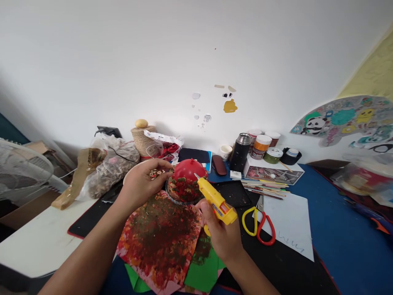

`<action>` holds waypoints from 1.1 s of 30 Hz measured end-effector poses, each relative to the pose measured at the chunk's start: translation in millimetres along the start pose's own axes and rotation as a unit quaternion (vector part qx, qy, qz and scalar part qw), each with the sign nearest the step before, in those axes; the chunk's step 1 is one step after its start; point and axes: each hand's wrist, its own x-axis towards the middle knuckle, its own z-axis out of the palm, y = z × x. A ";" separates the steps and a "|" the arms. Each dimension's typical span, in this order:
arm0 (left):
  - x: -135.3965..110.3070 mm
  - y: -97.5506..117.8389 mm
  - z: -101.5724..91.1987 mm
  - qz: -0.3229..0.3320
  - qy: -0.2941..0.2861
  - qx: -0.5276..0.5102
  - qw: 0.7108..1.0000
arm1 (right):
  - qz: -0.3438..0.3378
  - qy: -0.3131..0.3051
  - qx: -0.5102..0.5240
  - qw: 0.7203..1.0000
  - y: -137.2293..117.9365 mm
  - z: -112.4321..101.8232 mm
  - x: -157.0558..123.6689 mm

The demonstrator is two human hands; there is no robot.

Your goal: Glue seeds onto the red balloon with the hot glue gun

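A red balloon (189, 167), its lower part covered in small red, green and brown pieces, sits in a patterned bowl (172, 198). My right hand (225, 237) is wrapped round a yellow hot glue gun (216, 199), whose nozzle points at the balloon's upper right side. On the left, my left hand (144, 184) is at the balloon's edge with thumb and forefinger close together; anything between the fingertips is too small to make out. Small wooden-looking pieces (156, 174) show between that thumb and fingers, in front of a pale dish mostly hidden by the hand.
Paint-smeared paper (159, 241) lies under the bowl. Scissors (259, 223) and white paper (291, 225) are on the right, below several thin brushes or sticks (267, 185). Behind stand a black flask (240, 152), paint jars (260, 145) and a twine spool (143, 141). A fan (18, 176) is far left.
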 end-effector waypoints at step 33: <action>0.4 34.0 67.3 0.256 -0.020 0.219 0.941 | -0.012 0.010 -0.003 1.000 -2.8 -3.4 0.4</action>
